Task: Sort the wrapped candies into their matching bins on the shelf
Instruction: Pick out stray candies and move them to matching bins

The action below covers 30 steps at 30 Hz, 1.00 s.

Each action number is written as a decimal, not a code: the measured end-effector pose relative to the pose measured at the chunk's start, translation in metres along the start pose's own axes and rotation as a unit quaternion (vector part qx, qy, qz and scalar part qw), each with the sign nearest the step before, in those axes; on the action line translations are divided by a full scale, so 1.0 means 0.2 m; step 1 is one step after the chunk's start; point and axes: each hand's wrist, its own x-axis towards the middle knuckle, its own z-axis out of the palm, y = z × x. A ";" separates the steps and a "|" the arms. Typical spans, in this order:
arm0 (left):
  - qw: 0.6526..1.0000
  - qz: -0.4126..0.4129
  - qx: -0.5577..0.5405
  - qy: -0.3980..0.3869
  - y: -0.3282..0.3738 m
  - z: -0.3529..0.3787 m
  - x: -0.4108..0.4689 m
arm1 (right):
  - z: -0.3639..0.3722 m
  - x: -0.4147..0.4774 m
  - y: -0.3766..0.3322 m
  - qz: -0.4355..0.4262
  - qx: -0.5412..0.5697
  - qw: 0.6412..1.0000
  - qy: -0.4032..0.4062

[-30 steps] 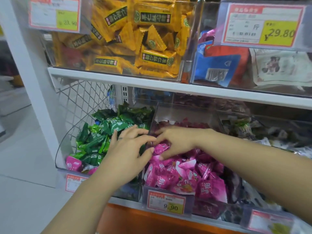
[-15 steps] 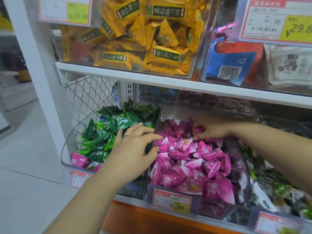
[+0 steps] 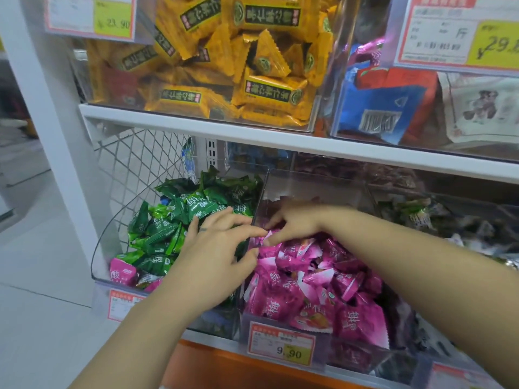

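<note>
A clear bin at the lower left holds green wrapped candies, with a stray pink candy at its front corner. The neighbouring clear bin is full of pink wrapped candies. My left hand hovers over the right side of the green bin with its fingers spread toward the divider and nothing visible in it. My right hand reaches into the left rear of the pink bin, fingertips pinched on a pale pink wrapper at the divider, almost touching the left fingertips.
A bin of yellow candies and one of blue and red packets stand on the shelf above. A third lower bin at the right holds mixed dark and green candies. Wire mesh closes the left end.
My right hand went to the back of the pink bin, then came back left to meet my left fingertips at the divider. My left hand has barely moved.
</note>
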 end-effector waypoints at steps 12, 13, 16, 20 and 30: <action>1.000 0.005 -0.021 -0.004 -0.02 -0.01 0.00 | -0.02 -0.08 0.05 0.003 -0.020 0.998 -0.059; 1.000 0.004 -0.020 -0.005 -0.02 -0.01 0.00 | -0.01 -0.10 0.06 -0.002 -0.032 0.998 -0.062; 1.000 0.003 -0.022 -0.007 -0.01 -0.01 0.00 | 0.00 -0.14 0.09 -0.012 -0.050 0.997 -0.051; 1.000 0.001 -0.025 -0.012 -0.01 -0.01 0.00 | 0.01 -0.19 0.11 -0.015 -0.075 0.997 -0.021; 1.000 0.001 -0.020 -0.013 -0.01 -0.01 0.00 | 0.01 -0.32 0.30 0.007 -0.081 0.993 0.083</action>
